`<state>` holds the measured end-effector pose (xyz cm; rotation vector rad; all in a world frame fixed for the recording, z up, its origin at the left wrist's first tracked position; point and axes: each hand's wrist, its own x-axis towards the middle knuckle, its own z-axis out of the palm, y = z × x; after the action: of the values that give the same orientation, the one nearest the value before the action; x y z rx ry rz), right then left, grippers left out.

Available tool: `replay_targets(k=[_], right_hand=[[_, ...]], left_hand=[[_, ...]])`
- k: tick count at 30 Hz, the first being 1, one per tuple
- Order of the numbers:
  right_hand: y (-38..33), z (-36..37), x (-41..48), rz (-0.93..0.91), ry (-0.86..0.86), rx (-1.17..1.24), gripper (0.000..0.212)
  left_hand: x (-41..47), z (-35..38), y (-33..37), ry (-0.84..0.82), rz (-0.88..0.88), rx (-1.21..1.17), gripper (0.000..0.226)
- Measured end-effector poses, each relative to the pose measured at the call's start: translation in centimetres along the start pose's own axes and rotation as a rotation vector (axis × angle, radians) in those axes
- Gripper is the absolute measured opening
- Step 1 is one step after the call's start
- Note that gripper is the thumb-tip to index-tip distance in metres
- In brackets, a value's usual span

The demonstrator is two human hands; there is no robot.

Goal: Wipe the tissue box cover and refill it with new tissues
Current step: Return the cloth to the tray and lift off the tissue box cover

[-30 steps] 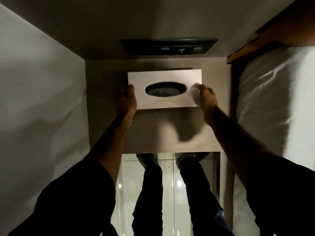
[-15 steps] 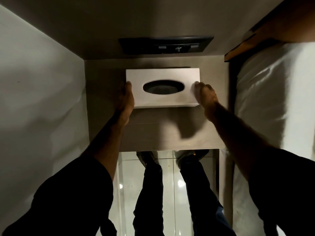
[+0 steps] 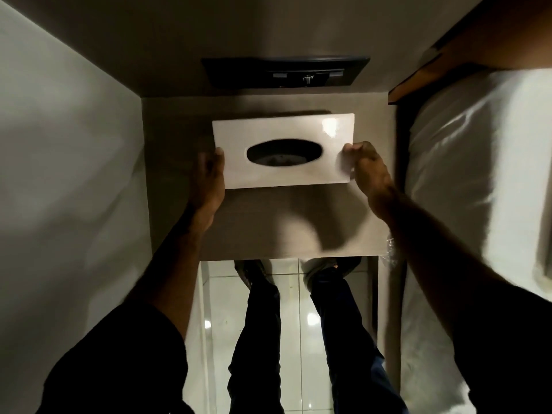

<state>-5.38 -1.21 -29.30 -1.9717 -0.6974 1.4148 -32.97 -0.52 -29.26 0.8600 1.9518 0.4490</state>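
1. Your left hand (image 3: 209, 180) is on the left short end of the tissue box cover (image 3: 283, 150). The fingers are wrapped around that end with the thumb tip showing at the edge of the top face, so it's a real grip, not just a touch. The hand is a bit blurry, so you can't make out each finger.

2. Your right hand (image 3: 366, 168) has the right short end. The thumb presses onto the top face near the corner and the other fingers curl around the side, so this one is clamped on too.

3. So the cover is held between both hands, sitting over the back part of the counter (image 3: 268, 228), close to the back wall. Whether its bottom is touching the counter or is just off it, you can't tell from this angle. It looks slightly tilted, with the right far corner riding higher in the frame.

4. The cover itself is a white, glossy rectangle, long side running left to right, with a shine spot near the right far corner. There's a dark oval slot in the middle of the top face. Inside the slot it's just dark with something greyish at the bottom, and no tissue sticks out of it.

5. Behind it on the wall is a dark switch panel (image 3: 285, 73). A bed (image 3: 478, 174) with white bedding sits on your right.
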Motion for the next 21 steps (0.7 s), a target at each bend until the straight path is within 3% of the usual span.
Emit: replay_targets(k=[2,4,7,10,13,15,17,21], right_hand=[[0.1,-0.8,-2.6,-0.067,-0.01,0.009,0.016],[0.5,-1.8,-5.7,-0.054,-0.048,0.031,0.022],[2.5,-3.0,-9.2,0.032,-0.065,0.227,0.035],[5.3,-3.7,-11.6,0.128,-0.044,0.313,0.046],[8.1,-3.7,-13.3,0.151,-0.051,0.277,0.048],[9.5,-3.4,-13.8,0.103,-0.044,0.242,0.035],[10.3,-3.2,-13.8,0.059,-0.057,0.207,0.017],[10.9,-2.8,-12.3,0.009,-0.092,0.115,0.011]], left_hand=[[-1.4,-1.1,-1.0,-0.047,0.048,-0.012,0.057],[-3.7,-2.4,-2.1,-0.07,0.108,-0.057,0.032],[-6.7,-3.8,-5.2,-0.096,0.025,-0.172,0.012],[-9.5,-4.8,-9.0,-0.104,-0.068,-0.131,0.027],[-11.7,-4.6,-10.9,-0.093,-0.065,-0.089,0.027],[-12.6,-3.9,-11.1,-0.104,-0.119,-0.165,0.033],[-12.8,-3.2,-11.5,-0.087,-0.06,-0.128,0.04],[-11.5,-1.9,-12.3,-0.052,0.023,-0.091,0.034]])
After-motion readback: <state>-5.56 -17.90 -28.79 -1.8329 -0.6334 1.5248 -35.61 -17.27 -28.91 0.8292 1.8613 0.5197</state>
